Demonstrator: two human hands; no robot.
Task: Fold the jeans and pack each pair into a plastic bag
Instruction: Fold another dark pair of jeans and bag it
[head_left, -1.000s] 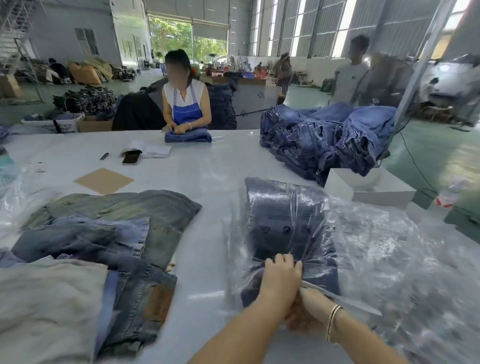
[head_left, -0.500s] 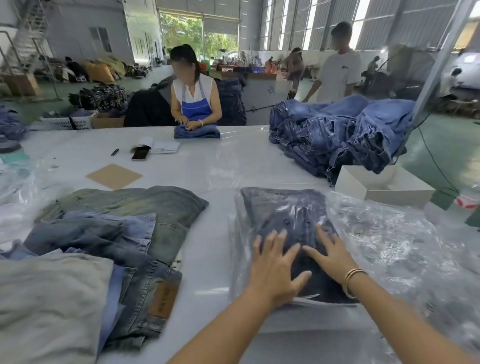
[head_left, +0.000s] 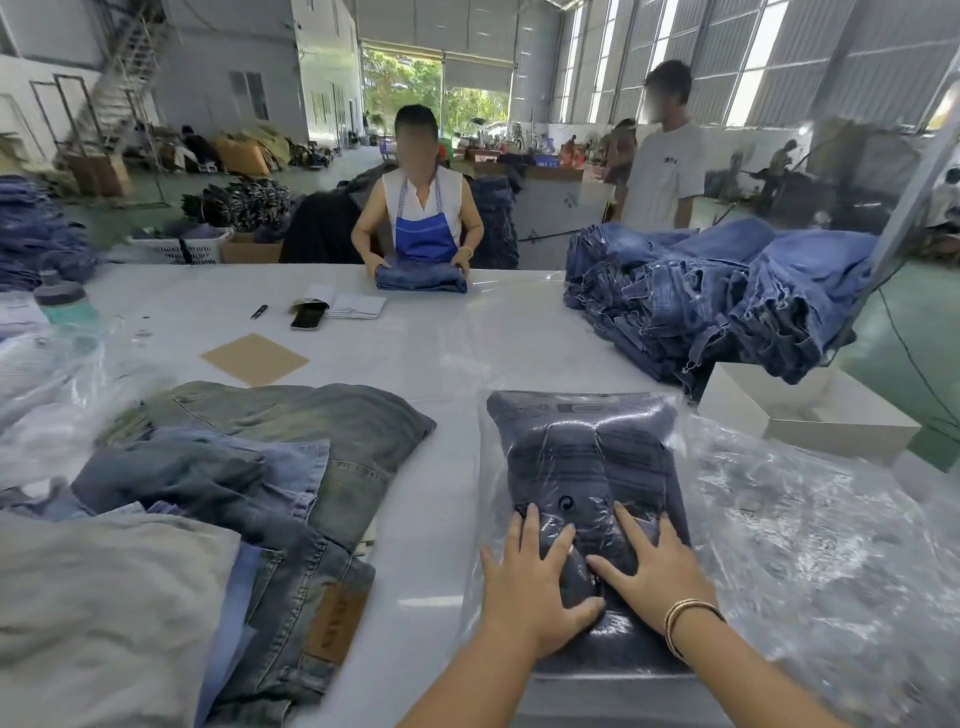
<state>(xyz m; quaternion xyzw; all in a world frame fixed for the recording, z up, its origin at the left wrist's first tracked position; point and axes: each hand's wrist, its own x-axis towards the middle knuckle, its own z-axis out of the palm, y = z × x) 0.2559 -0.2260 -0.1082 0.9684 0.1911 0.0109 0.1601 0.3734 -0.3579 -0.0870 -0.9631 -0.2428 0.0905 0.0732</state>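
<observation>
Garment factory packing hall. Evidence: high metal walls with tall windows (head_left: 675, 62), green concrete floor (head_left: 914, 322), and an open loading door (head_left: 431, 88) at the far end. A large white worktable (head_left: 441, 332) carries stacked jeans (head_left: 717, 296) far right. A worker in a blue apron (head_left: 423, 239) sits opposite.

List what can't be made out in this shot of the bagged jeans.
- Bag's near opening: the head view hides it under the left hand and right hand, so sealed or not is unclear.
- Printing on the plastic bag: too small.
- Leather patch lettering: blurred.
- White box contents: hidden by its wall.
</observation>
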